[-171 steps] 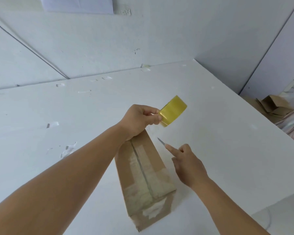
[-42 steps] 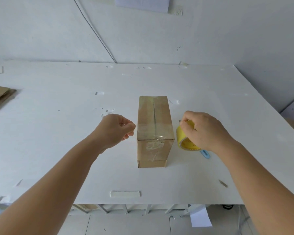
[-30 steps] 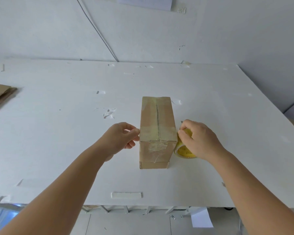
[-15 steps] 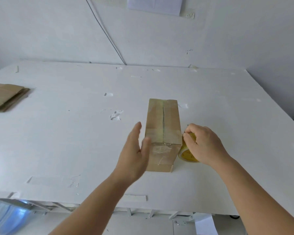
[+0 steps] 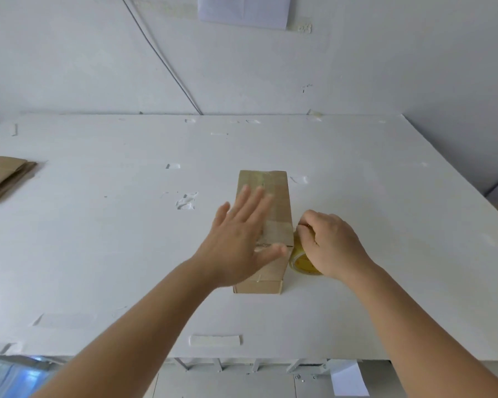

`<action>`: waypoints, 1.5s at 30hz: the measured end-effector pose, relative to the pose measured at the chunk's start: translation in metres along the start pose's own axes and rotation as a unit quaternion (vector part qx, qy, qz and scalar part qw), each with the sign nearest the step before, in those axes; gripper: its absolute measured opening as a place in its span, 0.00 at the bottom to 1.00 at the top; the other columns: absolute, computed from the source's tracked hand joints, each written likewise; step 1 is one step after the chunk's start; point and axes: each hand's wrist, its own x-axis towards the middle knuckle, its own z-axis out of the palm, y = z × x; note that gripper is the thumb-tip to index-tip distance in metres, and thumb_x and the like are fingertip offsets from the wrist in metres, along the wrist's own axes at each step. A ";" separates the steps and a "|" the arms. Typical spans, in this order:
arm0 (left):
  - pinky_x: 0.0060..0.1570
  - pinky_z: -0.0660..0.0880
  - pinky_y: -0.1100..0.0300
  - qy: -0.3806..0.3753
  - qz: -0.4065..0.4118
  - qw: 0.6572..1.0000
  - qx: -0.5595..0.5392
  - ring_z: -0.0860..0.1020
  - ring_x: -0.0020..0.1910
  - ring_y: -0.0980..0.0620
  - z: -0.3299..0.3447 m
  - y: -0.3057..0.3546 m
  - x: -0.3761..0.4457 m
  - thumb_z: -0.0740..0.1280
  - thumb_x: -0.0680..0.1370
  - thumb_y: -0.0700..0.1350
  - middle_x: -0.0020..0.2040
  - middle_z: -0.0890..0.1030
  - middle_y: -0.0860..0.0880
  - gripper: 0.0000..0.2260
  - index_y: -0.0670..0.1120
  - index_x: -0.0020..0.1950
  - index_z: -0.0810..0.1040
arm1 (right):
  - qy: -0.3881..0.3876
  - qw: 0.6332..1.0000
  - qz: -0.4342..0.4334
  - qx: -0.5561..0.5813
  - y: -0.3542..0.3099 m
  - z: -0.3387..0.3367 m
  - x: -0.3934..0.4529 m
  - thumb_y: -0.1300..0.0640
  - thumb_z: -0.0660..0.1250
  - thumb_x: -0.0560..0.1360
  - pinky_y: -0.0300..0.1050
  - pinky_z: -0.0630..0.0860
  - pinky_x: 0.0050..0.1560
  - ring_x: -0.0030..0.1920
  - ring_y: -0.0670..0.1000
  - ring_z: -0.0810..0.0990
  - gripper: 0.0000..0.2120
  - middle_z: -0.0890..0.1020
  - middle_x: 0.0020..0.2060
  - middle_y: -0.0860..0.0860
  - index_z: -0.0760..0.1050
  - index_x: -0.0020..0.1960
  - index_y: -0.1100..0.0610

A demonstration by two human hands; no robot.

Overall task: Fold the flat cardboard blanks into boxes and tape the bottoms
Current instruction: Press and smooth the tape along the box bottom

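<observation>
Two hands flank the box (image 5: 273,202): left hand (image 5: 239,242) flat atop it, right hand (image 5: 332,245) gripping tape roll (image 5: 299,261) beside it.

A white tabletop (image 5: 98,254), scarred and dotted with tape scraps, runs back to plain white walls (image 5: 69,53). A thin cable (image 5: 161,56) slants down the wall beside a pinned paper (image 5: 242,10). Pale floor (image 5: 227,383) shows under the near edge.

Two bare forearms, no sleeves, left hand (image 5: 236,242), right hand (image 5: 332,244), no jewellery seen

left hand (image 5: 239,239): flat, fingers spread | right hand (image 5: 332,244): fingers curled
</observation>
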 end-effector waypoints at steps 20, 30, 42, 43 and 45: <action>0.73 0.40 0.52 -0.131 0.088 0.978 0.136 0.37 0.76 0.59 0.012 -0.001 0.056 0.42 0.73 0.69 0.79 0.44 0.58 0.33 0.59 0.77 0.51 | -0.077 0.951 0.171 0.248 0.054 0.005 -0.007 0.43 0.68 0.72 0.43 0.75 0.46 0.45 0.45 0.78 0.03 0.80 0.42 0.43 0.80 0.43 0.40; 0.62 0.54 0.52 -0.176 0.083 0.939 0.284 0.62 0.61 0.50 -0.007 0.028 0.092 0.52 0.77 0.61 0.57 0.72 0.53 0.20 0.52 0.58 0.76 | -0.027 0.985 0.073 0.156 0.057 -0.009 0.002 0.51 0.58 0.80 0.48 0.70 0.40 0.39 0.52 0.74 0.13 0.75 0.34 0.49 0.79 0.43 0.52; 0.42 0.69 0.63 -0.333 0.003 0.943 0.023 0.75 0.42 0.62 -0.004 0.017 0.138 0.64 0.76 0.55 0.41 0.79 0.60 0.10 0.61 0.57 0.77 | -0.023 0.994 0.010 0.111 0.049 -0.007 0.038 0.56 0.54 0.80 0.39 0.60 0.40 0.38 0.49 0.70 0.17 0.70 0.30 0.43 0.64 0.34 0.46; 0.41 0.70 0.63 -0.320 -0.006 0.947 -0.005 0.76 0.40 0.62 -0.001 0.016 0.138 0.65 0.76 0.54 0.38 0.80 0.60 0.05 0.62 0.49 0.79 | -0.025 0.993 0.007 0.111 0.050 -0.007 0.039 0.56 0.54 0.80 0.38 0.60 0.38 0.38 0.48 0.70 0.17 0.71 0.30 0.43 0.64 0.33 0.46; 0.40 0.70 0.62 -0.302 -0.021 0.952 -0.049 0.76 0.37 0.61 0.003 0.015 0.139 0.67 0.74 0.52 0.35 0.82 0.61 0.04 0.62 0.40 0.79 | -0.022 0.994 -0.001 0.109 0.051 -0.009 0.042 0.57 0.55 0.79 0.36 0.61 0.37 0.37 0.48 0.70 0.15 0.72 0.30 0.44 0.67 0.34 0.50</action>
